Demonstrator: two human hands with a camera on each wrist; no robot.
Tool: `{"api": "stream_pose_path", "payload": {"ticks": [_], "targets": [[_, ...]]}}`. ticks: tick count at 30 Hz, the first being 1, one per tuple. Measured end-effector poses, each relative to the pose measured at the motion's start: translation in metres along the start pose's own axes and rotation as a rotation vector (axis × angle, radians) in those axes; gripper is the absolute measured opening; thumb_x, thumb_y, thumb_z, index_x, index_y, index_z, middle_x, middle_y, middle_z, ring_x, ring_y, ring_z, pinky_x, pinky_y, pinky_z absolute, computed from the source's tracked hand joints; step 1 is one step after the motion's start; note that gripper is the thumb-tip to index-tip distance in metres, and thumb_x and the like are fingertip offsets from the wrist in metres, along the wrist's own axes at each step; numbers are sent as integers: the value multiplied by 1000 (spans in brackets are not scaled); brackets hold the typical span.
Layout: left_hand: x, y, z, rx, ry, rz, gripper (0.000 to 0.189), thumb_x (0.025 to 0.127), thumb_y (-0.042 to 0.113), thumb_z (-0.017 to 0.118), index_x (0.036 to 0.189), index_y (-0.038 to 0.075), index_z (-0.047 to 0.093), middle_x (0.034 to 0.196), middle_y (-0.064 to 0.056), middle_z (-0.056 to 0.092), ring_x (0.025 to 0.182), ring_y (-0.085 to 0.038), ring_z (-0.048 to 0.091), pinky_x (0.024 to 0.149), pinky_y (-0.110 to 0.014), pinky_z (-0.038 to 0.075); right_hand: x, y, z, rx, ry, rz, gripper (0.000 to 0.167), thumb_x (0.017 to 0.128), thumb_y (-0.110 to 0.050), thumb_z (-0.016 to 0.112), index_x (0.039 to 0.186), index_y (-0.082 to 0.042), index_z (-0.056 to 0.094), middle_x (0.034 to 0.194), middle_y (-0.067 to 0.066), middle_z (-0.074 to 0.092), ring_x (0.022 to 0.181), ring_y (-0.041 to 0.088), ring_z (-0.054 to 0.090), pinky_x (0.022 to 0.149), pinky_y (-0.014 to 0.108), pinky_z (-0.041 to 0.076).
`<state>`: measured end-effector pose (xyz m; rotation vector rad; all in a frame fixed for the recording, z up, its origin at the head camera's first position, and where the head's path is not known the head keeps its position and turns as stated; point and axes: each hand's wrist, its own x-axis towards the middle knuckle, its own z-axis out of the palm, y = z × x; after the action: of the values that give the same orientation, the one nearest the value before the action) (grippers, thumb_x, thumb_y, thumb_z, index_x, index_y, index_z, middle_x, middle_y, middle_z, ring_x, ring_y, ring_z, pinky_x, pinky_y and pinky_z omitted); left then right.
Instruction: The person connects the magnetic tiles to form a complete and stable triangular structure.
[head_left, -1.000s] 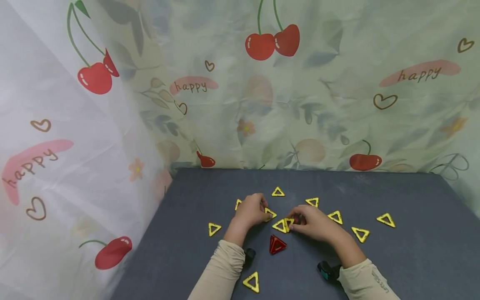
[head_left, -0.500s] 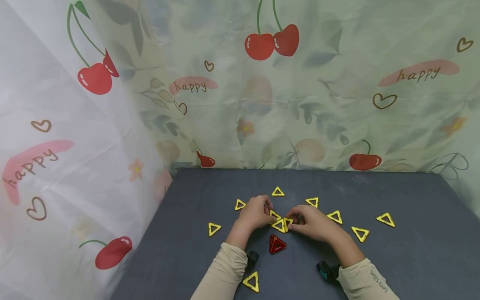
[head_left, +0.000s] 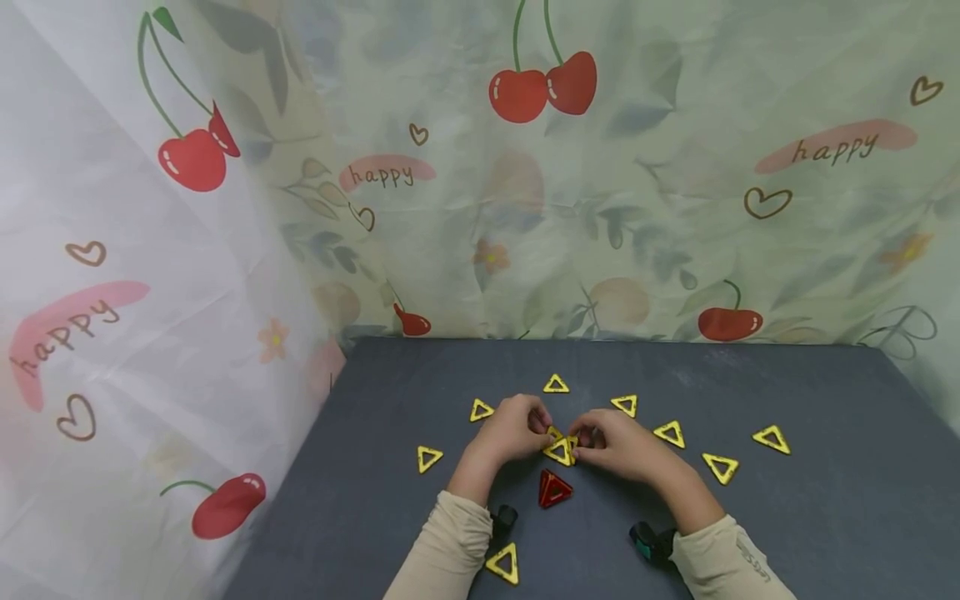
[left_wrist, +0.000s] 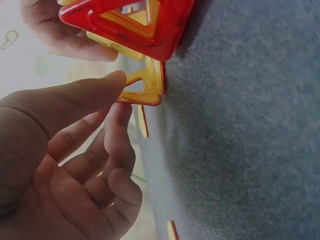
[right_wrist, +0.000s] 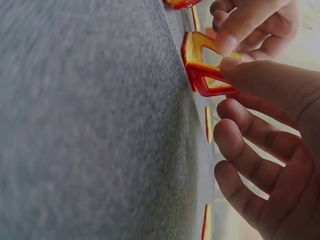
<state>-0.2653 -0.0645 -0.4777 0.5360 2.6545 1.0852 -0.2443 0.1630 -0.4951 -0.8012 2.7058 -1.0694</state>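
Note:
My left hand (head_left: 512, 431) pinches a yellow triangular magnetic tile (left_wrist: 154, 92) between thumb and forefinger. Opposite it, my right hand (head_left: 626, 443) pinches another yellow triangular tile (right_wrist: 209, 92), which looks red along its edge in the right wrist view. Both held tiles stand tilted at the edges of a third yellow tile (head_left: 557, 451) lying between the hands, their upper parts leaning together. Fingertips of both hands nearly meet over them. Just nearer the body sits a small red pyramid (head_left: 553, 489) of triangular tiles, large at the top of the left wrist view.
Several loose yellow triangle tiles lie around the dark table (head_left: 360, 517): one at the back (head_left: 556, 384), one far right (head_left: 772, 439), one left (head_left: 429, 458) and one near the left forearm (head_left: 503, 564). A patterned curtain (head_left: 450, 250) hangs behind.
My left hand has moved slightly right, bringing its yellow tile up against the middle one and tilting it upright. The right hand has stayed nearly in place, its tile leaning further inward.

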Motion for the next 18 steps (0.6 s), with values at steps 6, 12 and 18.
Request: {"api": "stream_pose_path", "payload": {"ticks": [6,12,18], "targets": [[-3,3,-2,1,-23,21,10,92,8,83,97,9,74,87,1,70,76,-8,64,71,-27,54,3,-4,1,-6,13,-6,20,97,-17,79,116,-9,77,88,-7,67,70,3,57,64,25,49],[-4,3,0,-2,-45,52,8,92,9,83,95,10,76,88,2,72,77,-7,65,71,-26,54,5,-6,3,-6,22,-23,18,97,-17,79,114,-12,78,88,-7,68,69,3,57,64,25,50],[-6,3,1,1,-55,64,7,92,9,83,93,11,76,88,2,72,77,-7,65,71,-26,53,6,-6,4,-6,21,-38,16,97,-16,79,113,-13,77,88,-6,67,69,5,57,63,25,49]]}}
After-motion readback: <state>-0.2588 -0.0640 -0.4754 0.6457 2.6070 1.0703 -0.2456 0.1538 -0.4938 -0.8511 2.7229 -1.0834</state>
